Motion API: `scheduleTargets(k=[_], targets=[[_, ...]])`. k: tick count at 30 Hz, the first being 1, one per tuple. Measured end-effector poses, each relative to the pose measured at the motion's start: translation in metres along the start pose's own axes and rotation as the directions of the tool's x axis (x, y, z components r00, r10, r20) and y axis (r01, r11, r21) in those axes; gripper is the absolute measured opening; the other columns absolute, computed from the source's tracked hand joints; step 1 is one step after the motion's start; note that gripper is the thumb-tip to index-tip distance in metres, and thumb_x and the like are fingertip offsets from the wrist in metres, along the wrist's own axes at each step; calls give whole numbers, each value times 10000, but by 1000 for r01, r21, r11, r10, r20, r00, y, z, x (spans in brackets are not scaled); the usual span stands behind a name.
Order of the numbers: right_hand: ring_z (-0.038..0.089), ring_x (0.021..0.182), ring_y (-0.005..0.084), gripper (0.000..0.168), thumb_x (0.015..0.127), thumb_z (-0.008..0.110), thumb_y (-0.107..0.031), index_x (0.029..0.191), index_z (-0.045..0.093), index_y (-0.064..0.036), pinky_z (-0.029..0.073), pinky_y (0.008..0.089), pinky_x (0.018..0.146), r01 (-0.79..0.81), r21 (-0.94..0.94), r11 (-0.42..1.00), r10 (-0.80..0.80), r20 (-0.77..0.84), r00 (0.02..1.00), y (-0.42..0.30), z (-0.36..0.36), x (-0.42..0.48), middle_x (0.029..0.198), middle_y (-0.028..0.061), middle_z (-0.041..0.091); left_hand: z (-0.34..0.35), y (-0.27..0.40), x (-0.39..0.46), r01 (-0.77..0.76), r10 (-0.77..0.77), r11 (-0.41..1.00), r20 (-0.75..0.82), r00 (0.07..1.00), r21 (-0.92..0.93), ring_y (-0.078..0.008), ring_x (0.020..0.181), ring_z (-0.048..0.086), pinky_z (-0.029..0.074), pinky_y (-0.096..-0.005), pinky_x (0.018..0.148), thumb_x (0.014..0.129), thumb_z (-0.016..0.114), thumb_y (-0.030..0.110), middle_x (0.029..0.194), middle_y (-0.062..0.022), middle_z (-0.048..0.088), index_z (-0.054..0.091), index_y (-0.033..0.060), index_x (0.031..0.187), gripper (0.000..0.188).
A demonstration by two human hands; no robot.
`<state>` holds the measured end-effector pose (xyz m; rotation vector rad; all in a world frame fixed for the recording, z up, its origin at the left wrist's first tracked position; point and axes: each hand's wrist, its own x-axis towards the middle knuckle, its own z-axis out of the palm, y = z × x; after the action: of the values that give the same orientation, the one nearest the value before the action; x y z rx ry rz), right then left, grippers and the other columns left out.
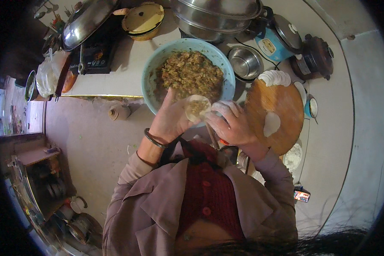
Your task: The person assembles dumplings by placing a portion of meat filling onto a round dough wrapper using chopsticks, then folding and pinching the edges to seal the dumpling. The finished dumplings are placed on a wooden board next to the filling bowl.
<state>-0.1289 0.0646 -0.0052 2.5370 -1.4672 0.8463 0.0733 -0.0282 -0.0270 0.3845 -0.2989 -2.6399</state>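
Observation:
Cupped in my left hand (172, 116) is a round dough wrapper (198, 107) with a mound of filling at its middle. My right hand (228, 120), floury at the fingers, pinches the wrapper's right edge. Just below the right fingers shows a thin wooden stick (212, 136); whether the hand holds it I cannot tell. Both hands are over the near rim of a light-blue basin (148, 86), which holds chopped filling (192, 73). Right of them, a round wooden board (288, 105) carries a single wrapper (271, 124) and a fanned row of wrappers (274, 78) at its far edge.
Behind the basin stands a large steel steamer (214, 19). A steel bowl (244, 63), a blue cooker (276, 41) and a dark pot (312, 57) are at the right. Flour (292, 156) lies beside the board, and a phone (301, 196) nearer. A yellow lidded pan (143, 20) sits left.

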Motion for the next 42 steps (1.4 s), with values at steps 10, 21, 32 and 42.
scheduleTargets(k=[10,21,32,42], targets=[[583,1083,308,251,807,677,-142,1048,633,-93,480,451,920,22,-94,995,-22,2,1000,2,5,2,1121,93,587,0,-3,0,28,-27,1000,57,998,-13,-251,1216,565,516,-360,969,971,288,704,1404,-166,500,326,-50,1458,899],[586,943,299,197,756,761,-82,896,623,-69,473,420,807,-148,266,952,181,-102,978,-4,-5,23,994,80,586,8,-18,-12,-256,219,576,155,963,777,-173,1147,560,503,-299,896,912,694,162,1341,-92,540,398,35,1441,619],[583,947,316,314,753,789,-98,1035,655,-61,474,416,837,-238,426,873,297,-77,952,-14,-16,32,1006,106,590,19,-11,-22,-306,344,-34,298,890,951,-376,1011,659,522,-400,837,822,666,21,1173,-178,666,479,71,1382,592],[582,930,300,244,772,772,-108,997,697,-57,477,410,825,-233,443,866,241,37,970,-13,-24,32,989,93,595,38,-5,-31,-198,281,13,186,941,980,-420,920,662,523,-428,791,834,687,51,1141,-210,669,261,118,1550,836]])
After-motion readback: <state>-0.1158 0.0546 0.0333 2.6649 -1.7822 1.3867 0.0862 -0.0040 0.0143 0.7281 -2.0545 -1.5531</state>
